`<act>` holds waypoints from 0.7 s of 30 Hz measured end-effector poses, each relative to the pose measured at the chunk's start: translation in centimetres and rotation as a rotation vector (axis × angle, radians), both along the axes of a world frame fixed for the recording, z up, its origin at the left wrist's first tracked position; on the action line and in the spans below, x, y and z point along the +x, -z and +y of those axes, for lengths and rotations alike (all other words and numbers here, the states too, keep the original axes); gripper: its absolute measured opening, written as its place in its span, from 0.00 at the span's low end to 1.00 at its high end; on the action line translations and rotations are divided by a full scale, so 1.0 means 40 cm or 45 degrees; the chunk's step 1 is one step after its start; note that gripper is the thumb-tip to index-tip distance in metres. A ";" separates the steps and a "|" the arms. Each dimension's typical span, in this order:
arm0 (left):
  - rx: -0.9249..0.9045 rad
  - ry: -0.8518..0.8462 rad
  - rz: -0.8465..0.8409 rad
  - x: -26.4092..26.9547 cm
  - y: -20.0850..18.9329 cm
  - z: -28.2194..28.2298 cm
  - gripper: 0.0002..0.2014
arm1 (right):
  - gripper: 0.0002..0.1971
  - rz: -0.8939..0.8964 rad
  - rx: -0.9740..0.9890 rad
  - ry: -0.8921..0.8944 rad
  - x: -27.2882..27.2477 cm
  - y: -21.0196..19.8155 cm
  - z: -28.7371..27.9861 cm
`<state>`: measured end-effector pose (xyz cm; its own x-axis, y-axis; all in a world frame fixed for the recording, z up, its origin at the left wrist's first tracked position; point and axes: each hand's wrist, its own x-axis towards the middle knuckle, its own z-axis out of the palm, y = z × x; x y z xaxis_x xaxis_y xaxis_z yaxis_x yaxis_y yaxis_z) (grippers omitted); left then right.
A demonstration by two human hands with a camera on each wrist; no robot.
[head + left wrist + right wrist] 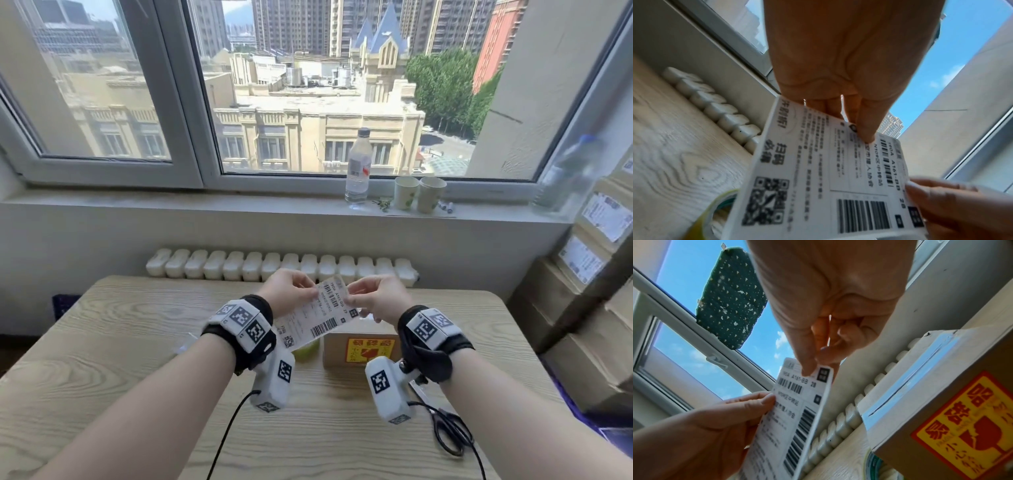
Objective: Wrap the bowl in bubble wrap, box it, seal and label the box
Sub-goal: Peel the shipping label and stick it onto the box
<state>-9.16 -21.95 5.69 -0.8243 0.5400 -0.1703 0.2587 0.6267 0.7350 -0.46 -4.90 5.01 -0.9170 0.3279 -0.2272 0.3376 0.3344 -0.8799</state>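
A white shipping label [317,317] [826,183] [791,415] with barcodes and a QR code is held up above the table. My left hand [291,291] [855,84] pinches its upper edge with thumb and fingers. My right hand [375,296] [818,331] pinches the label's top right corner. Below the hands a closed cardboard box [359,346] [953,410] stands on the table, clear tape along its top seam and a red-and-yellow fragile sticker [368,350] [972,423] on its front. The bowl is not visible.
A yellowish tape roll [306,349] [715,209] lies left of the box. Black scissors [448,431] rest at the table's [102,359] front right. A bottle [358,166] and two paper cups [419,193] stand on the sill. Stacked cartons [589,308] fill the right side.
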 end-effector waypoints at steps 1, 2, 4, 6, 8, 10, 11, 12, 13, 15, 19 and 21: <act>0.014 -0.009 -0.015 -0.002 -0.004 -0.002 0.06 | 0.05 -0.035 -0.004 -0.018 0.001 0.003 0.006; 0.018 -0.004 -0.025 -0.004 -0.007 -0.002 0.06 | 0.04 -0.045 -0.027 -0.022 -0.001 0.006 0.009; 0.008 0.028 -0.051 -0.005 -0.008 -0.001 0.06 | 0.02 -0.012 -0.096 0.006 -0.005 0.010 0.011; -0.001 0.055 -0.083 -0.001 -0.003 0.002 0.05 | 0.01 0.037 -0.133 0.032 -0.009 0.010 0.009; 0.023 0.054 -0.077 0.003 0.002 0.007 0.04 | 0.04 0.062 -0.095 0.038 -0.011 0.011 0.006; 0.077 0.040 -0.054 0.008 0.001 0.012 0.03 | 0.05 0.061 -0.012 0.007 -0.011 0.012 0.001; 0.102 0.033 -0.046 0.011 -0.002 0.014 0.03 | 0.05 0.057 0.011 -0.012 -0.011 0.012 -0.001; 0.122 0.028 -0.037 0.012 -0.004 0.017 0.03 | 0.05 0.055 0.019 -0.029 -0.011 0.012 -0.004; 0.131 0.026 -0.024 0.012 -0.006 0.019 0.03 | 0.04 0.054 0.017 -0.040 -0.010 0.012 -0.006; 0.123 0.022 0.010 0.010 -0.009 0.022 0.04 | 0.03 0.054 0.008 -0.042 -0.010 0.011 -0.009; 0.121 -0.035 -0.010 0.005 -0.010 0.019 0.05 | 0.01 0.044 0.025 -0.020 -0.009 0.010 -0.009; 0.159 -0.083 -0.058 0.004 -0.011 0.014 0.04 | 0.03 0.018 0.020 -0.003 -0.007 0.012 -0.002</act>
